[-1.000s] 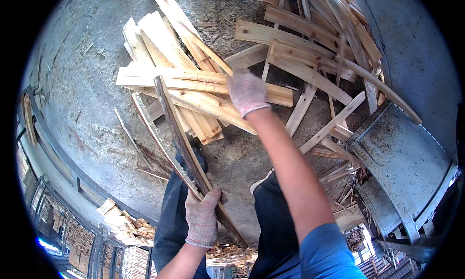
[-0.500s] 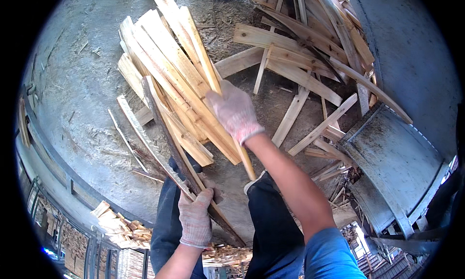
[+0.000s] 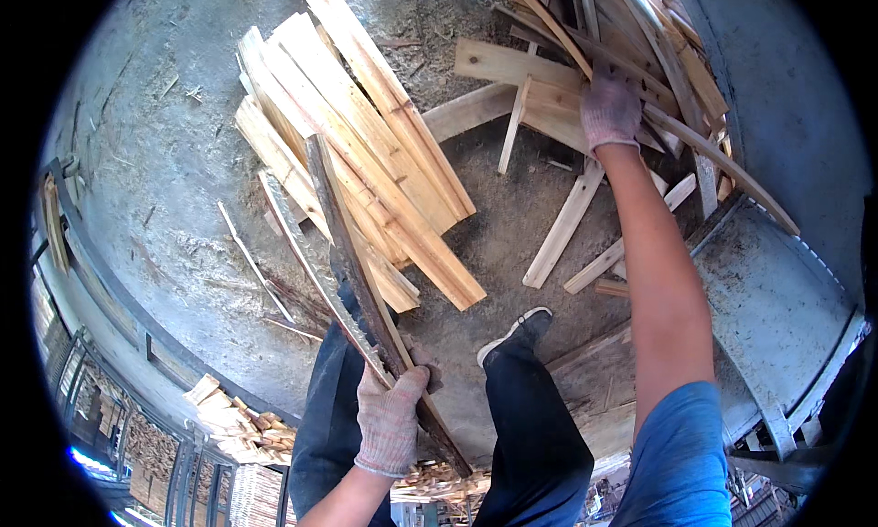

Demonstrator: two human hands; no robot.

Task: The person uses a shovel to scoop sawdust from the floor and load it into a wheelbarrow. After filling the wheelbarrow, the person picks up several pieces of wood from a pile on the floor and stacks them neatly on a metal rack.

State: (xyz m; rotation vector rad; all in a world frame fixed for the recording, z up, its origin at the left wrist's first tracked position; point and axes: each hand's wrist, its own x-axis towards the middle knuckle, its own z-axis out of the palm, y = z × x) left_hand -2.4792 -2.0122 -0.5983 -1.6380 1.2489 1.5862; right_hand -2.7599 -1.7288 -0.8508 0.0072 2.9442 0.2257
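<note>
My left hand (image 3: 391,422), in a pale knit glove, is closed around two long bark-edged wood strips (image 3: 338,225). They slant up and away from me over my left leg. My right hand (image 3: 611,111), gloved too, reaches out to the wood pile at the far right. Its fingers are closed at the near end of a narrow wood strip (image 3: 553,28) that points up and left; part of the grip is hidden. Left of centre, a fanned stack of pale boards (image 3: 366,161) lies on the floor.
Loose boards (image 3: 521,65) overlap around my right hand. A grey metal sheet part (image 3: 768,289) stands at the right. Split wood pieces (image 3: 242,426) are heaped beyond a rail at the lower left. My right shoe (image 3: 517,335) is on the floor near the stack.
My right hand has moved right and away, from the stack of pale boards to the loose pile, carrying the narrow strip. My left hand still grips its strips. My right foot has come into view.
</note>
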